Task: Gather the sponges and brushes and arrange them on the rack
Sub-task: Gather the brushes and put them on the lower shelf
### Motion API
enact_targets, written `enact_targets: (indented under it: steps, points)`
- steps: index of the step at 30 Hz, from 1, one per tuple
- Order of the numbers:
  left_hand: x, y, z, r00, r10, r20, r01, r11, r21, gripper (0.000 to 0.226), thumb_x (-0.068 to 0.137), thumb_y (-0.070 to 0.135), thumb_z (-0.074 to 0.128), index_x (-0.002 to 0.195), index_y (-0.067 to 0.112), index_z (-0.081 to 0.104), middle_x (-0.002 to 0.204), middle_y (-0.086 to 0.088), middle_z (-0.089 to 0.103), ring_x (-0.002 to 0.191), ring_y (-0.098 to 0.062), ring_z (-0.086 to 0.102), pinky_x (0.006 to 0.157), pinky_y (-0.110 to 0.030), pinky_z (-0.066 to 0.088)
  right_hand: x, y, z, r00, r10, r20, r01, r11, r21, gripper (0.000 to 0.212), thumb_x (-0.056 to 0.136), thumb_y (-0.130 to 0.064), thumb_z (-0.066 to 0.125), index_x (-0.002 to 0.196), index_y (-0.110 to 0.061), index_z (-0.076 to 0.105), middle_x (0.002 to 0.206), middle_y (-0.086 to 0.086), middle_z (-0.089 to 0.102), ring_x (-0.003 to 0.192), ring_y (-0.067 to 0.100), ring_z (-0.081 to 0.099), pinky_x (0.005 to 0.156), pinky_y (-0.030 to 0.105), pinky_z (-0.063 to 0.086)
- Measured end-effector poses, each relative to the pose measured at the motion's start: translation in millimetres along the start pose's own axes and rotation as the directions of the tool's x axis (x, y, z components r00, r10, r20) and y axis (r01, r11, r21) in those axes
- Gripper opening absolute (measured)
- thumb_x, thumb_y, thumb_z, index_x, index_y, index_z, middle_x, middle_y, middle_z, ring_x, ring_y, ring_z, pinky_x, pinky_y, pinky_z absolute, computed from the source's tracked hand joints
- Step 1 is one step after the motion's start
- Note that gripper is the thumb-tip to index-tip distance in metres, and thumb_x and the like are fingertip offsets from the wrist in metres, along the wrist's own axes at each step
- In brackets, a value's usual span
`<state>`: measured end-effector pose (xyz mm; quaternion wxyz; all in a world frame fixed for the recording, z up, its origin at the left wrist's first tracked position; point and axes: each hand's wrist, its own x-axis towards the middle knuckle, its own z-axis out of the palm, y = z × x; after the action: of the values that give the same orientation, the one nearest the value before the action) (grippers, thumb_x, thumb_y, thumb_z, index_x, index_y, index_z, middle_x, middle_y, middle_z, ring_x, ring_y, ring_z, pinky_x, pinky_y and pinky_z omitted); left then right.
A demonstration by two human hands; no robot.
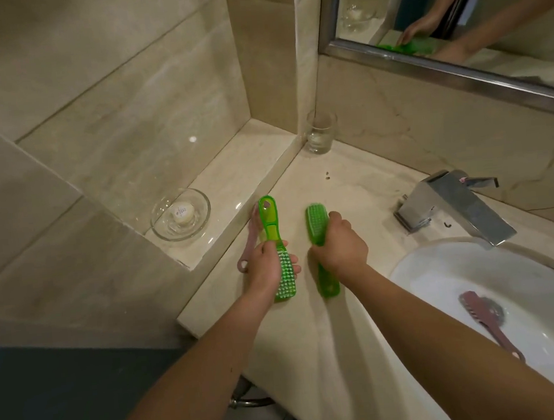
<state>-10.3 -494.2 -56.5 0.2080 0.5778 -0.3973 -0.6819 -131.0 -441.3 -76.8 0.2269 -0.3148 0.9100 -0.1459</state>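
My left hand (267, 267) grips a green scrub brush (272, 230) around its middle, handle pointing away, bristles up near my wrist. Under the same hand lies a pink brush (249, 238) against the ledge, partly hidden; whether my fingers hold it I cannot tell. My right hand (337, 241) grips a second green brush (317, 226), blurred, bristle head pointing away and handle end toward me. Another pink brush (490, 322) lies in the white sink (439, 270) over the drain. No rack or sponge is in view.
A glass dish with a small soap (180, 214) sits on the raised ledge at left. A drinking glass (321, 132) stands in the corner. A chrome faucet (451, 209) overhangs the sink. A mirror (452, 13) hangs above the beige counter (359, 302).
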Motion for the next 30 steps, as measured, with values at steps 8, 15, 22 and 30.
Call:
enact_targets:
  steps: [8,15,22,30]
  points:
    - [12.6,-11.7,6.6,0.999,0.012,0.030,-0.012,1.000,0.027,0.023,0.094,0.016,0.036,0.090,0.011,0.058,0.063,-0.010,0.065,0.048,-0.025,0.063,0.056,-0.031,0.049,-7.0,13.5,-6.9,0.997,0.033,0.065,-0.058,0.897,0.438,0.016,0.081,-0.018,0.064,0.074,-0.014,0.051,0.067,0.001,0.053,0.068,0.026,0.055,0.059,0.037,0.046]
    - [-22.1,-14.2,32.4,0.983,0.070,0.168,-0.084,0.993,0.078,0.021,0.093,0.018,0.041,0.093,0.016,0.062,0.074,-0.012,0.074,0.055,-0.024,0.067,0.061,-0.035,0.053,-44.8,41.9,-30.5,0.989,0.106,0.105,-0.149,0.647,0.748,0.007,0.083,-0.002,0.053,0.085,-0.006,0.047,0.072,0.019,0.064,0.057,0.030,0.063,0.057,0.044,0.054]
    - [-76.3,-43.7,74.7,0.961,0.086,0.264,-0.111,0.990,0.081,0.023,0.094,0.012,0.038,0.094,0.009,0.061,0.066,-0.016,0.067,0.046,-0.023,0.057,0.048,-0.026,0.043,-99.6,104.1,-61.7,0.976,0.148,0.157,-0.215,0.604,0.767,0.015,0.087,0.000,0.044,0.100,-0.007,0.042,0.074,0.012,0.052,0.048,0.020,0.045,0.044,0.028,0.038]
    - [-144.7,-79.1,121.8,0.928,0.017,0.373,-0.077,0.986,0.147,0.025,0.096,0.018,0.037,0.097,0.010,0.060,0.061,-0.014,0.063,0.045,-0.023,0.052,0.047,-0.024,0.039,-161.4,182.5,-98.4,0.961,0.223,0.163,-0.249,0.446,0.860,0.045,0.095,-0.049,0.041,0.099,-0.009,0.059,0.062,0.002,0.045,0.044,0.014,0.038,0.044,0.023,0.033]
